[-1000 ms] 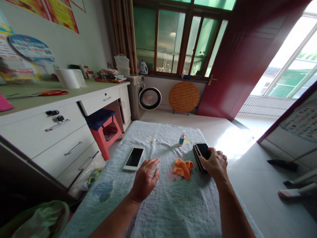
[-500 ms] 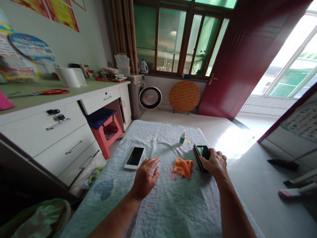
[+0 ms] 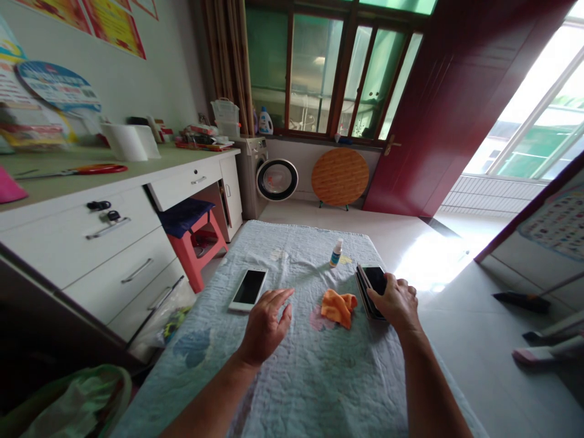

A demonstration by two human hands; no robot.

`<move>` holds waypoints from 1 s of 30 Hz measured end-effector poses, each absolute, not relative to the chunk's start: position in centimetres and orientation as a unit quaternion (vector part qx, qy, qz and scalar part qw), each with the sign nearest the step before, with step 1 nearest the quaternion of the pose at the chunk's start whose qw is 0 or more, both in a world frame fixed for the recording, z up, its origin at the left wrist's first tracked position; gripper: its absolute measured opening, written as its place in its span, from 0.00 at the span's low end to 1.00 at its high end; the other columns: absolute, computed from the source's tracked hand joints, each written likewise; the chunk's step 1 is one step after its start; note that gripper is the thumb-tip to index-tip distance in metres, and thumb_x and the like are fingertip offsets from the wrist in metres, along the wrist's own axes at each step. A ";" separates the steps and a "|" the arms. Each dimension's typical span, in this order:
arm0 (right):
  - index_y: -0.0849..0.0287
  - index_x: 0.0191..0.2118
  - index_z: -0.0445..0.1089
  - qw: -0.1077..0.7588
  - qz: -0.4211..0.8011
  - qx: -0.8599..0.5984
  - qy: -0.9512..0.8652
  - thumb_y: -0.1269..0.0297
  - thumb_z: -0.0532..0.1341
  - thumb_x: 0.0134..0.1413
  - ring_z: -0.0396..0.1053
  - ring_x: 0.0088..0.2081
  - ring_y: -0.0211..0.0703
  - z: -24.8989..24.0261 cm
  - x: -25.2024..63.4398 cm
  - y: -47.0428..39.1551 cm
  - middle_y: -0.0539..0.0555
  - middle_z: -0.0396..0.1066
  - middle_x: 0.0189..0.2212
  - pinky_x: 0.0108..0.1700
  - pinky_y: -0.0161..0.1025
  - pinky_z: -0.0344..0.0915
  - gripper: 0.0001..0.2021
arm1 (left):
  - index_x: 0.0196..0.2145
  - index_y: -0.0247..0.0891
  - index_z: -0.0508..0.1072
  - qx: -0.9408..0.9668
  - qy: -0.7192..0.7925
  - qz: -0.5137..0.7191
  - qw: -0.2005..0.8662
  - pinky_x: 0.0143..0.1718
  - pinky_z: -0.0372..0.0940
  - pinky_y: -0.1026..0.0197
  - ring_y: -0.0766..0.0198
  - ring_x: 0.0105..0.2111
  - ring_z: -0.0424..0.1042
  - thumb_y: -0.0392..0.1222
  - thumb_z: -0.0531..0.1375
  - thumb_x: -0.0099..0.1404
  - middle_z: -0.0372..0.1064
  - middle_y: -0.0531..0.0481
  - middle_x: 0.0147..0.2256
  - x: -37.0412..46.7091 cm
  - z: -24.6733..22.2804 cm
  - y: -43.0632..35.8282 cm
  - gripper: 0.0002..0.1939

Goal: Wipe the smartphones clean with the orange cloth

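My right hand [image 3: 396, 299] grips a dark-screened smartphone [image 3: 376, 278] by its sides, thumb on the left edge and fingers on the right. That phone lies on a stack of other phones [image 3: 362, 293], partly hidden by the hand. My left hand [image 3: 267, 325] is open and holds nothing, its fingers stretched over the cloth. Just beyond its knuckles lies a white smartphone [image 3: 249, 288], screen up and dark. A crumpled orange cloth [image 3: 338, 308] rests between my hands, left of the stack. Behind it stands a small spray bottle [image 3: 336, 253] with a white top.
A pale blue quilted cover [image 3: 319, 377] with printed patches covers the table. To the left are a white desk [image 3: 109, 243] and a pink stool [image 3: 201, 252]. A washing machine [image 3: 250, 182] with its door open and a round wooden tabletop [image 3: 340, 176] stand at the back.
My left hand has shifted very slightly left. The greenish reflection on the gripped phone's screen has mostly gone dark. My right hand keeps its hold.
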State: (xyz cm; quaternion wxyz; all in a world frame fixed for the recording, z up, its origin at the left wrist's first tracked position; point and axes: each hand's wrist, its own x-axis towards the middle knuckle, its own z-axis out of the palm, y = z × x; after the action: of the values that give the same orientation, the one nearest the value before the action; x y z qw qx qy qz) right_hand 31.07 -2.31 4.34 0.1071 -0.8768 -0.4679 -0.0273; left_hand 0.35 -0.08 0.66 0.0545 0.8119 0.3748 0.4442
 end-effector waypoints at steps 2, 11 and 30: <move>0.62 0.59 0.60 0.103 -0.031 -0.876 -0.469 0.47 0.56 0.50 0.62 0.50 0.64 4.4 31.0 -2.4 0.66 0.65 0.48 0.48 0.52 0.60 0.34 | 0.48 0.37 0.71 0.810 0.379 0.444 0.054 0.46 0.70 0.52 0.57 0.41 0.74 0.34 0.52 0.66 0.74 0.44 0.41 0.2 0.7 0.0 0.15; 0.62 0.57 0.63 0.126 -0.046 -0.869 -0.476 0.46 0.57 0.50 0.62 0.49 0.64 4.6 30.8 -2.7 0.66 0.65 0.48 0.47 0.52 0.60 0.32 | 0.48 0.38 0.70 0.804 0.396 0.443 0.018 0.46 0.68 0.52 0.57 0.41 0.73 0.35 0.52 0.67 0.74 0.45 0.42 -0.5 0.6 0.7 0.14; 0.58 0.38 0.72 0.120 0.006 -0.723 -0.680 0.63 0.57 0.53 0.62 0.45 0.52 2.4 23.8 -2.6 0.60 0.69 0.42 0.48 0.45 0.56 0.09 | 0.56 0.31 0.65 0.691 0.694 0.187 -0.079 0.49 0.61 0.48 0.45 0.48 0.68 0.43 0.60 0.60 0.64 0.33 0.54 -2.9 -1.3 2.8 0.28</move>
State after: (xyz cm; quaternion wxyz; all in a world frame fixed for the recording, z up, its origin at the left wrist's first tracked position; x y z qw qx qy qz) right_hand 23.83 -2.57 2.45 0.1201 -0.7235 -0.6798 0.0061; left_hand -2.88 2.79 -1.34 -0.0786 0.6906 0.6943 0.1867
